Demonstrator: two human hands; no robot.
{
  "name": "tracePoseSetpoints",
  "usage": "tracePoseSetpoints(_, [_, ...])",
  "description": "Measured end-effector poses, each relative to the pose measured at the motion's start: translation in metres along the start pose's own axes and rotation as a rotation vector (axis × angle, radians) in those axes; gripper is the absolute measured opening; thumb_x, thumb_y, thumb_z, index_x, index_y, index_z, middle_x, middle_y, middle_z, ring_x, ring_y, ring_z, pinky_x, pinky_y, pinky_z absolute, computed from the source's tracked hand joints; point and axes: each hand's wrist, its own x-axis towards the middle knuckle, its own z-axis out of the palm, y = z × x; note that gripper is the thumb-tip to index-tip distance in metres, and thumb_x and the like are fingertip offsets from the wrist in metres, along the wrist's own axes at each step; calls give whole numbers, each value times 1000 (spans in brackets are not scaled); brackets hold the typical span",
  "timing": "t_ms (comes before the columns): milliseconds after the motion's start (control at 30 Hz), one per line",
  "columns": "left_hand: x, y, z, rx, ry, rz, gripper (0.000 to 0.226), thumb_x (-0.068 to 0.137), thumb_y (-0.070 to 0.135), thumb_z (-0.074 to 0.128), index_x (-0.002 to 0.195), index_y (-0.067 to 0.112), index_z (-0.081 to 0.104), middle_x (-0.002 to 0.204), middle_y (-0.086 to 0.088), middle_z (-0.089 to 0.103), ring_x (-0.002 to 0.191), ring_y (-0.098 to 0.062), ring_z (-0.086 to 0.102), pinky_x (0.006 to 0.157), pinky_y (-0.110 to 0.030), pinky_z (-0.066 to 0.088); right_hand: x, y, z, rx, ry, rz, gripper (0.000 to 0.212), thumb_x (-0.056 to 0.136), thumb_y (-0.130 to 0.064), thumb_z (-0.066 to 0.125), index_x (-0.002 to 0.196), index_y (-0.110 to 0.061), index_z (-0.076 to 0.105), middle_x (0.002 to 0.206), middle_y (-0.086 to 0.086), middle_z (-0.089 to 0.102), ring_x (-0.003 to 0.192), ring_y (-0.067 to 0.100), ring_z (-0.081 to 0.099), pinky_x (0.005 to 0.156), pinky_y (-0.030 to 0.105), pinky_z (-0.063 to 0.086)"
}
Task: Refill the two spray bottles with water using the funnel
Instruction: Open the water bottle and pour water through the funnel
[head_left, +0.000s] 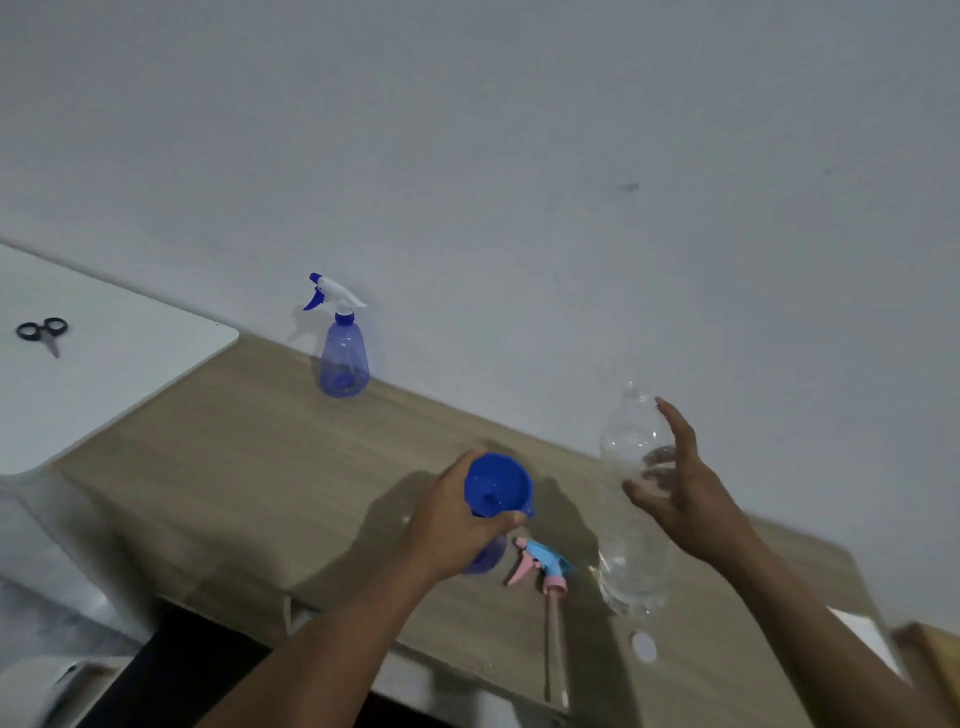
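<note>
The left hand (457, 525) reaches forward over the wooden table (249, 467), fingers curled around the neck of a spray bottle (485, 558) just under the blue funnel (496, 486) seated in its mouth. The right hand (680, 488) is raised with fingers spread wide, close against the upright clear water bottle (631, 519) but not clasping it. The pink-and-blue spray head (543, 564) lies on the table between them, and the second spray bottle (343, 353) stands capped by the wall.
</note>
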Motion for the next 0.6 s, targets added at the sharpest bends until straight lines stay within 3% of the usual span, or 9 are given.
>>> tracePoseSetpoints(133, [1, -2, 2, 24, 23, 5, 53, 67, 30, 91, 106, 46, 58, 100, 23, 69, 94, 2, 66, 80, -19, 53, 2, 25, 9, 42, 218, 144, 106, 83, -15, 80, 154, -37, 5, 118, 9, 52, 100, 23, 59, 82, 37, 50])
tracePoseSetpoints(267, [0, 2, 2, 26, 26, -5, 53, 67, 28, 90, 105, 44, 58, 97, 22, 70, 89, 1, 67, 75, -15, 51, 4, 37, 19, 149, 402, 225, 102, 81, -9, 80, 150, -34, 9, 134, 14, 47, 114, 31, 57, 95, 50, 52])
tracePoseSetpoints(400, [-2, 4, 2, 14, 17, -11, 54, 69, 25, 90, 106, 44, 56, 97, 23, 69, 88, 2, 66, 73, -12, 51, 5, 34, 24, 184, 459, 290, 105, 79, -13, 84, 151, -31, 9, 146, 17, 45, 128, 32, 53, 103, 44, 48])
tracePoseSetpoints(533, [-2, 2, 3, -3, 4, -28, 60, 68, 30, 91, 112, 46, 54, 105, 17, 69, 95, 3, 66, 80, -20, 53, 4, 29, 24, 190, 450, 333, 119, 75, -20, 88, 156, -29, 1, 157, 16, 35, 142, 31, 39, 112, 45, 39])
tracePoseSetpoints(600, [-2, -2, 3, 3, -16, -65, 77, 64, 45, 91, 127, 50, 48, 118, 20, 64, 107, 0, 63, 91, -31, 56, -2, 18, 24, 227, 499, 398, 114, 81, -15, 81, 158, -24, -2, 163, 12, 21, 148, 29, 27, 117, 40, 30])
